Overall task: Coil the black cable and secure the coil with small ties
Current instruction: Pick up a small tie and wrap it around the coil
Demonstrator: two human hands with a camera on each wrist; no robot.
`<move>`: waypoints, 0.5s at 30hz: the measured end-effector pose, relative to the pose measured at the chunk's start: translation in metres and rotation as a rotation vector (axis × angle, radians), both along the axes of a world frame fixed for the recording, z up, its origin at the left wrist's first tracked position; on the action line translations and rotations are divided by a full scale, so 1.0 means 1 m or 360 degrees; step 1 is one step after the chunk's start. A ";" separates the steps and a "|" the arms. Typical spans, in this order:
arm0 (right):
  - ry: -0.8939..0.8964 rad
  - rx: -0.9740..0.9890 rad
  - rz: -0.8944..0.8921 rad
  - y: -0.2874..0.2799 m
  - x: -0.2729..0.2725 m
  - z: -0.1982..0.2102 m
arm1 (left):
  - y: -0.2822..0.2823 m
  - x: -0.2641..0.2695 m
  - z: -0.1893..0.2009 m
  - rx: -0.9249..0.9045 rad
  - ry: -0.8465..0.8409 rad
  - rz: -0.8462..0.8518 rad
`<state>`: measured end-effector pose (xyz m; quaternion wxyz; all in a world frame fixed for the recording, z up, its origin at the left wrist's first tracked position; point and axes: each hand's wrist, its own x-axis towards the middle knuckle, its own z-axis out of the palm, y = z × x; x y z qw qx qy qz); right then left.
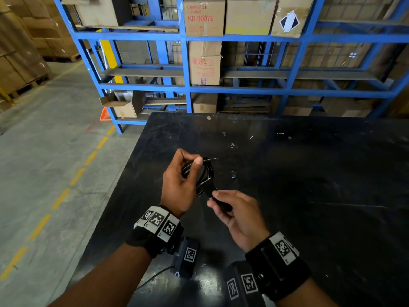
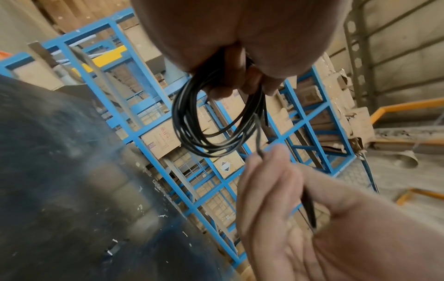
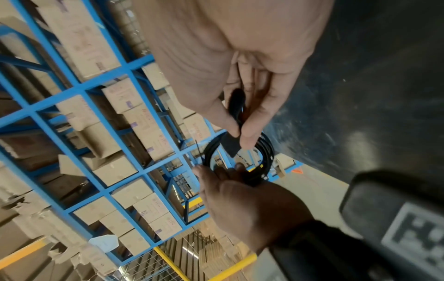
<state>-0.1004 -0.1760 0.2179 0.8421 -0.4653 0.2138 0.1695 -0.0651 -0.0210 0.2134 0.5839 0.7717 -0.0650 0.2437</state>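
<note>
A black cable (image 1: 204, 176) wound into several loops hangs above the black table (image 1: 309, 173). My left hand (image 1: 180, 178) grips the top of the coil (image 2: 209, 121), thumb over the strands. A thin tie end (image 1: 210, 159) sticks out to the right by the thumb. My right hand (image 1: 234, 209) pinches the cable's black plug end (image 3: 236, 106) just below the coil (image 3: 240, 161), between thumb and forefinger. In the left wrist view a thin strand (image 2: 258, 138) runs from the coil into the right hand's fingers (image 2: 271, 171).
Small white scraps (image 1: 232, 145) and a short dark piece (image 1: 233, 174) lie on the table beyond the hands. Blue racks (image 1: 188, 63) with cardboard boxes (image 1: 204, 16) stand behind the table. Concrete floor (image 1: 55, 151) with yellow dashes lies left of the table's edge.
</note>
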 end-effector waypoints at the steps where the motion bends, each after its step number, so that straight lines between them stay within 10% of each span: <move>1: 0.0038 0.0017 -0.0012 0.004 0.002 0.001 | -0.003 -0.002 0.001 0.0033 -0.0021 -0.0017; 15: -0.0027 0.0253 -0.0142 0.028 0.022 0.011 | -0.018 -0.025 -0.002 0.0148 -0.0116 -0.0148</move>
